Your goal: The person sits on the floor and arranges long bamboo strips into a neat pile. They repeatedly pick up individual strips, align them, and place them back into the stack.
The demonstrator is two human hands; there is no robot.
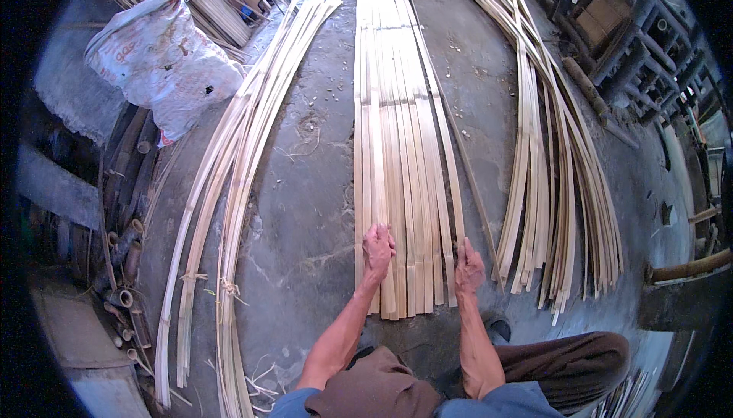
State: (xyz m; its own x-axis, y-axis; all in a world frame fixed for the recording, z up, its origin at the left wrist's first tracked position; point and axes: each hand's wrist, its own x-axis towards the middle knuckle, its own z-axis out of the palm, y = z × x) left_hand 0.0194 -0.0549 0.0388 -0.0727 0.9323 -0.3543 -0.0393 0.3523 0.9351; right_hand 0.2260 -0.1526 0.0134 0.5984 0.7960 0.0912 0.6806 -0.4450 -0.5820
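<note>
Long, flat, pale bamboo strips (412,250) lie side by side on the floor in front of me, running away from my feet. My left hand (377,251) is closed over the near end of a lighter strip (376,158) on the left part of this row. At the row's right edge, my right hand (469,267) has its fingers pressed together around the outermost strip (447,160). The strip's near end is partly hidden by that hand. Just right of it runs a thin, darker strip (475,193), apart from the row.
A tied bundle of strips (237,166) lies to the left, a fanned pile (565,189) to the right. Beyond the left bundle slumps a white sack (164,63). Bamboo poles (126,296) crowd the left edge; a dark rack (634,44) stands far right. My bent knee (580,364) is close by.
</note>
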